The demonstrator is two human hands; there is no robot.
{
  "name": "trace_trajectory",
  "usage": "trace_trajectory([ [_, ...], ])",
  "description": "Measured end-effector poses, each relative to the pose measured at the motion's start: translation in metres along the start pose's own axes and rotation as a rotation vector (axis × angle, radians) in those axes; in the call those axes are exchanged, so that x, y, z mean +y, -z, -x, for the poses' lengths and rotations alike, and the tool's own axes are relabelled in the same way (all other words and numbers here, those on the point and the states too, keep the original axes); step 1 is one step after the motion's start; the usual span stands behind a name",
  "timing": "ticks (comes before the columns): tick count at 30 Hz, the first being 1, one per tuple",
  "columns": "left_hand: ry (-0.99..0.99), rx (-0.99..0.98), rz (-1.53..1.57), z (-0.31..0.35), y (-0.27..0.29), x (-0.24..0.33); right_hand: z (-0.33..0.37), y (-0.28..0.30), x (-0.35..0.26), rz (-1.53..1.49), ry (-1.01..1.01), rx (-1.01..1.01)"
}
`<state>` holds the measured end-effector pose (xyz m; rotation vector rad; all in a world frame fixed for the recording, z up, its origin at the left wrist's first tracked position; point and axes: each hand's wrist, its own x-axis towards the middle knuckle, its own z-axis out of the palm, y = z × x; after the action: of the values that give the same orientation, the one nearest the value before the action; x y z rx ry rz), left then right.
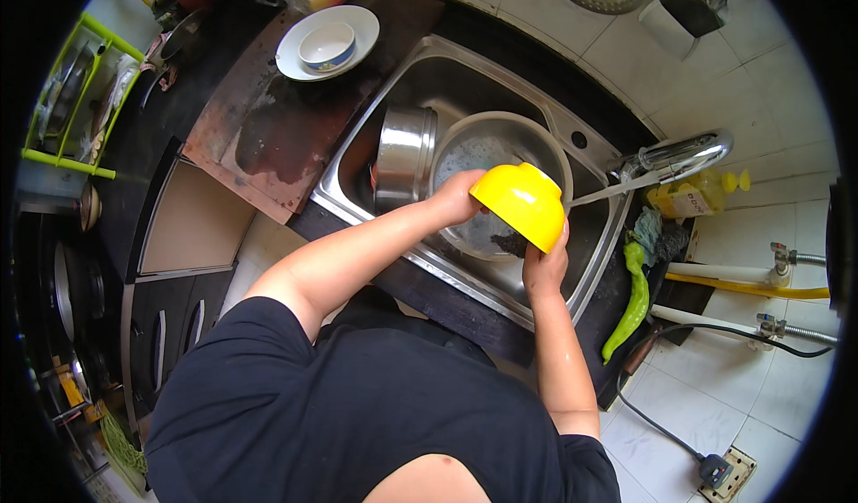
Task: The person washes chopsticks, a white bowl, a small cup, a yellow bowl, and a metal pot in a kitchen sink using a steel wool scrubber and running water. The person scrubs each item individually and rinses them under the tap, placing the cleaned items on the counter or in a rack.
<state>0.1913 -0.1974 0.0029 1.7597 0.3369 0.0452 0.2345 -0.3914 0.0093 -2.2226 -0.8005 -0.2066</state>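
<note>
Between my two hands a yellow bowl is held tilted on its side over the sink. My left hand grips its left rim, and my right hand is closed round its lower right side. Water runs from the faucet toward the bowl's right side. Below lies a wide metal basin with some water in it. A dark scouring pad shows under the bowl, close to my right hand. Against the basin's left side a steel pot rests tipped over.
Left of the sink, a white plate carries a small bowl on a wet brown board. On the right edge lie a long green pepper and a yellow bottle. A black cable runs to a wall socket.
</note>
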Motion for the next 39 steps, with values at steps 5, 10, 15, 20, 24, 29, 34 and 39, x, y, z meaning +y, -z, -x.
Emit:
trace_trajectory([
  [5,-0.385,0.340,-0.235,0.001,0.054,0.010,-0.020,-0.022,-0.037,-0.051,-0.210,-0.069],
  [10,-0.119,0.433,0.105,-0.008,0.168,0.021,-0.037,-0.050,-0.073,0.083,-0.288,-0.363],
  [15,0.080,0.511,0.222,-0.021,0.272,0.031,-0.060,-0.098,-0.140,0.357,-0.045,-0.458],
  [20,0.307,0.507,0.250,-0.024,0.324,0.013,-0.091,-0.143,-0.197,0.564,-0.116,-0.713],
  [24,0.420,0.465,0.305,-0.027,0.341,-0.002,-0.095,-0.161,-0.191,0.619,-0.269,-0.788],
  [29,0.385,0.441,0.224,-0.029,0.344,0.002,-0.095,-0.169,-0.181,0.699,-0.360,-0.719],
  [34,0.164,0.832,-0.049,-0.026,0.339,-0.014,-0.113,-0.163,-0.166,0.696,-0.506,-0.773],
  [39,-0.244,0.650,-0.084,0.024,0.251,-0.037,-0.108,-0.142,-0.123,0.631,-0.511,-0.745],
])
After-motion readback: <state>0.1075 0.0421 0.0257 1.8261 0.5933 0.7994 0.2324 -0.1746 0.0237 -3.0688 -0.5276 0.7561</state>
